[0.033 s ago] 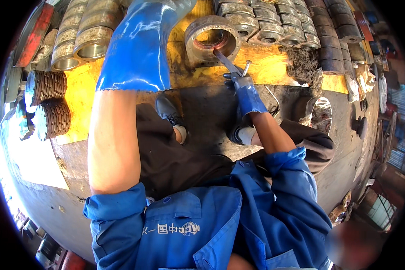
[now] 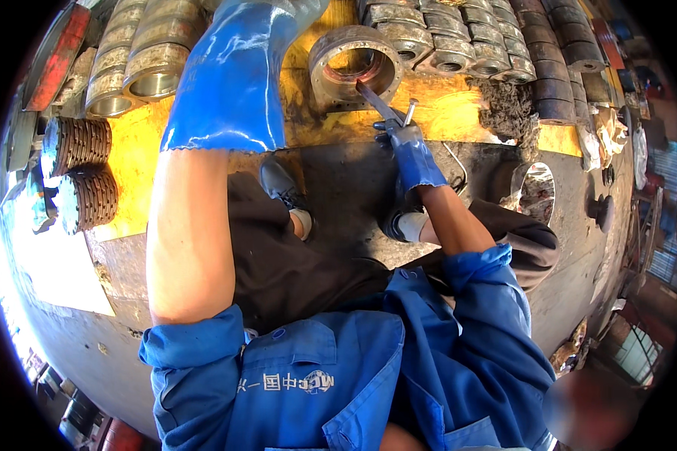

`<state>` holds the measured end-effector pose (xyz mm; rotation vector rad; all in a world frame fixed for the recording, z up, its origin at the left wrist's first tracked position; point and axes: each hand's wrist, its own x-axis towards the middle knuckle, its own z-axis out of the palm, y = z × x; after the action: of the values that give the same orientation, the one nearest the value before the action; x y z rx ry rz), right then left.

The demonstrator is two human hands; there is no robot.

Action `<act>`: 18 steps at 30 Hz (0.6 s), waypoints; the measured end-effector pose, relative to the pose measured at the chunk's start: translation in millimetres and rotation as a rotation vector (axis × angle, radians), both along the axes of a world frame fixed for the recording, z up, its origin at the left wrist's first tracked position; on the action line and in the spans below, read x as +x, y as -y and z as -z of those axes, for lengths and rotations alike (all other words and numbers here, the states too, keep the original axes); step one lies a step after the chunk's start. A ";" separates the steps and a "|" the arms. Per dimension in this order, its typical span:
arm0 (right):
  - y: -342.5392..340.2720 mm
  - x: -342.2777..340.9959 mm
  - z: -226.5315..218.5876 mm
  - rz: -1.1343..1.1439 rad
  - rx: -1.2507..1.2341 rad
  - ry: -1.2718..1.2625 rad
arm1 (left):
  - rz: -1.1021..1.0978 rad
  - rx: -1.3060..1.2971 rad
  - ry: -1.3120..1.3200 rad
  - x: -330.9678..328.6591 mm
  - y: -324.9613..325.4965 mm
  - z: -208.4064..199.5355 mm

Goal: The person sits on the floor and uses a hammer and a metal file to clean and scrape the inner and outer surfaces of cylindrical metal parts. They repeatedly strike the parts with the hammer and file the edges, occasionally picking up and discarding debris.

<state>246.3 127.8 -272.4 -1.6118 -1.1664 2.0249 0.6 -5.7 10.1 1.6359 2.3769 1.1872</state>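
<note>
My right hand [image 2: 410, 154], in a blue glove, is closed round a flat grey metal bar [image 2: 374, 99]. The bar's far end points into the opening of a thick metal ring [image 2: 320, 68]; whether it touches the inner wall I cannot tell. A short round-headed metal rod [image 2: 411, 111] sticks up at the same hand. The ring stands on a yellow surface, with reddish marks inside its bore. My left hand [image 2: 237, 68], in a long blue glove, reaches forward to the left of the ring. Its fingers run out at the top edge and are hidden.
Rows of metal cylinders and nut-like blocks [image 2: 450, 56] line the far side. Large hollow cylinders [image 2: 154, 71] stand at far left, with stacks of ridged discs [image 2: 90, 197] nearer. A dark crumbly heap [image 2: 508, 109] lies right of the ring. My shoes [image 2: 282, 184] are on the dark floor.
My right hand with the bar and rod has shifted very slightly to the left. Everything else looks the same.
</note>
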 end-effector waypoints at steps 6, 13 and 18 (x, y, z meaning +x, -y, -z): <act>-12.7 -12.2 -18.2 -0.238 0.095 0.294 | 0.012 0.013 0.026 0.0 -3.6 0.0; -19.8 -54.5 -20.5 -0.571 0.221 0.602 | 0.000 0.013 0.043 2.1 10.8 -2.8; -11.8 -54.5 -29.9 -0.565 0.265 0.567 | 0.020 0.021 0.048 4.1 8.4 -1.0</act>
<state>191.8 139.6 -242.6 -1.9258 -2.1987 1.6015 4.7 -14.1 11.1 1.6137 2.3222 1.2385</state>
